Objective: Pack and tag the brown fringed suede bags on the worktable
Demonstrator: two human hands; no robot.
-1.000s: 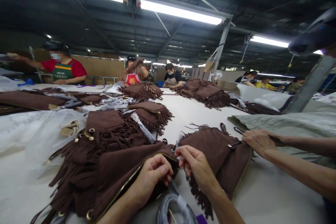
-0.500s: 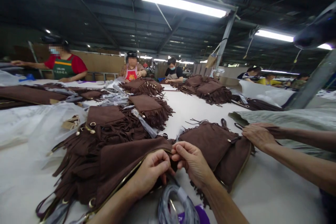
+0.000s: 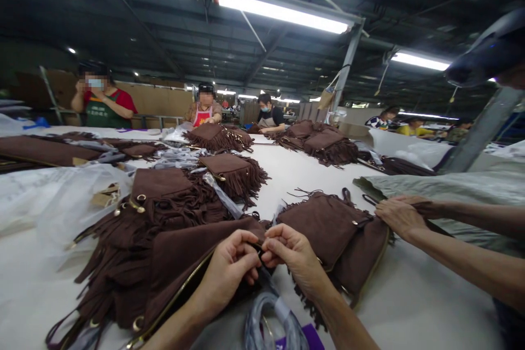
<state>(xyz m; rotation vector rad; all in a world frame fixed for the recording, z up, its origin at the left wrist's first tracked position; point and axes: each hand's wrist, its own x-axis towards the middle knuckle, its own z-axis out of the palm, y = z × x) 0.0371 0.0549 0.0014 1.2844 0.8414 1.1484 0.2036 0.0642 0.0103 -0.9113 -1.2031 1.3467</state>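
Note:
A dark brown fringed bag (image 3: pixel 180 251) lies before me with its gold zipper (image 3: pixel 192 279) facing me and parted. At the bag's right end, both of my hands meet with fingertips nearly touching. My left hand (image 3: pixel 232 268) is closed, pinching the edge near the zipper's end. My right hand (image 3: pixel 293 257) pinches the same corner from the other side; a small dark piece shows between the fingertips, too small to make out. Just below hangs or lies a coiled strap in grey-looking clear wrap (image 3: pixel 274 320), beside a purple piece (image 3: pixel 314 336).
Another brown bag (image 3: pixel 328 224) lies at right, near a co-worker's hands (image 3: pixel 404 216) holding a dark strap. More fringed bags (image 3: pixel 233 169) are stacked along the white table (image 3: pixel 283 169). Clear plastic (image 3: pixel 57 197) covers the left side. Several people work beyond.
My hands have shifted slightly left and drawn closer together at the bag's corner, fingertips now around a small dark piece. At far left, a co-worker has raised both hands to the face.

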